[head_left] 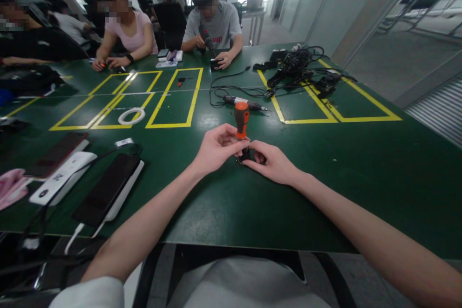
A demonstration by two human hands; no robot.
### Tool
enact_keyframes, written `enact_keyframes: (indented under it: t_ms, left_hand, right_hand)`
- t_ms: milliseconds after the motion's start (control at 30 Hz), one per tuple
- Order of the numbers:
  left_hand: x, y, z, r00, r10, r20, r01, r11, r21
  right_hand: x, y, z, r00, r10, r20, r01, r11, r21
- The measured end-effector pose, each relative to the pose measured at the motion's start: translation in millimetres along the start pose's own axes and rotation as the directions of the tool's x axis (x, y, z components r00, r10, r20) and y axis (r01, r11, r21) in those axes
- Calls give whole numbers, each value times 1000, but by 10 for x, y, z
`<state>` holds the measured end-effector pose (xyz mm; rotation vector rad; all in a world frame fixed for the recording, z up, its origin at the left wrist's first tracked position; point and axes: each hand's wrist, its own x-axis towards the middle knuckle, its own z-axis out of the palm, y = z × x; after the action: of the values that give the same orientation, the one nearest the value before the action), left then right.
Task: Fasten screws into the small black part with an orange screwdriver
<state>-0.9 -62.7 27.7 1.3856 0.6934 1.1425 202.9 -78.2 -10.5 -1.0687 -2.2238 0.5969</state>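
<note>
In the head view, a screwdriver (241, 119) with an orange and dark grey handle stands upright between my hands. My left hand (220, 147) is closed around its lower end, fingers at the shaft just under the handle. My right hand (272, 161) pinches a small black part (245, 154) below the screwdriver, close to the table top. The fingers hide much of this part, so its kind does not show. The screwdriver's tip is hidden too.
Beyond my hands lies an electric screwdriver (245, 103) with its cord. A tangle of black cables (299, 65) is at the back right. Left are a tape roll (132, 116), a phone (108, 187) and a power strip (63, 177). Co-workers sit across the green table (342, 168).
</note>
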Motion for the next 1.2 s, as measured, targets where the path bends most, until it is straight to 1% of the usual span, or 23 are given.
enact_keyframes:
  t_ms: [100,333,533,733,967,1100,1200]
  left_hand:
    - [-4,-12,-8,1000,5,9,-5,1000,-8]
    - [-6,22,-37,998,26,63,-28,999,35]
    - [12,7,-4,1000,11,11,-12,999,29]
    - [4,2,-9,1000,-4,3,4,999,-43]
    - [6,26,-21,995,-3,96,5,1000,-14]
    - [7,14,-4,999,-6,52,6,1000,8]
    - [11,6,5,999,-26,21,26,1000,-15]
  right_hand:
    - [-2,-4,-6,1000,-3,3,3,1000,-1]
    - [-18,13,3,1000,-6,-6,6,1000,7]
    - [-18,6,-7,1000,-18,-9,18,1000,17]
    - [-21,3,-9,1000,-20,-10,20,1000,16]
    - [-33,11,-2,1000,-13,-15,13,1000,12]
    - [-30,5,-9,1000,-12,-8,12,1000,14]
    - [-26,2,-11,1000,-8,-6,8,1000,11]
